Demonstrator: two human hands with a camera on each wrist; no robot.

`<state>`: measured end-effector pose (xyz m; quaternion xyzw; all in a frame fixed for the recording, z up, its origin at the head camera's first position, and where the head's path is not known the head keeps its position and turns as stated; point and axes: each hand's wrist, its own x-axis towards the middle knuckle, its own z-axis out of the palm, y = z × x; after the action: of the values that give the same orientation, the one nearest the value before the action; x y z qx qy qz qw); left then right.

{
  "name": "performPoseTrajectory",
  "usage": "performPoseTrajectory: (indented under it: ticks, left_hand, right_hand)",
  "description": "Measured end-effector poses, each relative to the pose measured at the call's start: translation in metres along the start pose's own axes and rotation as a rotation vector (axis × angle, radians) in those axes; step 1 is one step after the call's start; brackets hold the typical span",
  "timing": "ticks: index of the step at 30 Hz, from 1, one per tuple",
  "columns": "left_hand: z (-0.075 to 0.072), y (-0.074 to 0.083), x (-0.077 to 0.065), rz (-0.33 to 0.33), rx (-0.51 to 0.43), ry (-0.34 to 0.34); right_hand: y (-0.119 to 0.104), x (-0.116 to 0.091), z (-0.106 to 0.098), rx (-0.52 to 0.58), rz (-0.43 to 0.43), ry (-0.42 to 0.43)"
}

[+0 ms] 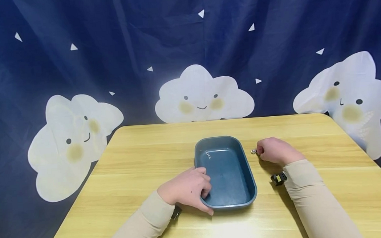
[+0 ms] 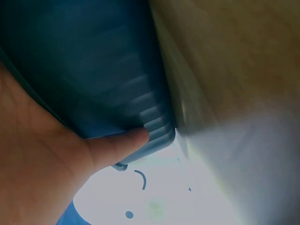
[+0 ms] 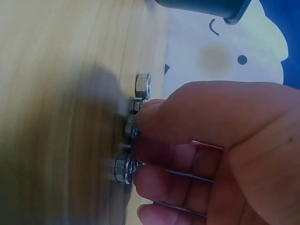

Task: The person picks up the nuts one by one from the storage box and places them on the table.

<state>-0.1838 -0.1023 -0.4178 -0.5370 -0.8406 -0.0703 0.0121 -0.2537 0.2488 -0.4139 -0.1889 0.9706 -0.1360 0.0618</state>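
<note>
A dark blue rectangular tray (image 1: 225, 180) stands on the wooden table, with small shiny metal pieces (image 1: 208, 155) inside near its far left corner. My left hand (image 1: 189, 186) grips the tray's near left rim, fingers curled over the inside. In the left wrist view the thumb (image 2: 119, 145) presses the ribbed outer wall. To the right of the tray, my right hand (image 1: 275, 151) is down at several metal hex nuts (image 3: 143, 86) in a row on the table. Thumb and index fingertips pinch one nut (image 3: 131, 126) of that row; another nut (image 3: 123, 168) lies by the other fingertips.
The light wooden table (image 1: 140, 151) ends at a rounded back edge. Behind it hangs a dark blue curtain (image 1: 172, 32) with white smiling clouds. A small black wrist camera (image 1: 278, 179) is by the right cuff.
</note>
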Motion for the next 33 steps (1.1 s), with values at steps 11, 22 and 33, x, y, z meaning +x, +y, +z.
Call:
performPoseTrajectory:
  ticks: [11, 22, 33]
  left_hand:
    - [0.000, 0.000, 0.000, 0.006, -0.005, 0.002]
    - [0.000, -0.001, 0.001, 0.013, -0.003, 0.008]
    - [0.002, -0.002, 0.001, 0.019, -0.001, 0.016]
  right_hand:
    - [-0.003, -0.002, -0.005, 0.005, 0.000, 0.015]
    - [-0.021, -0.003, -0.022, 0.017, -0.080, 0.079]
    - [-0.043, -0.006, -0.031, 0.007, -0.120, 0.116]
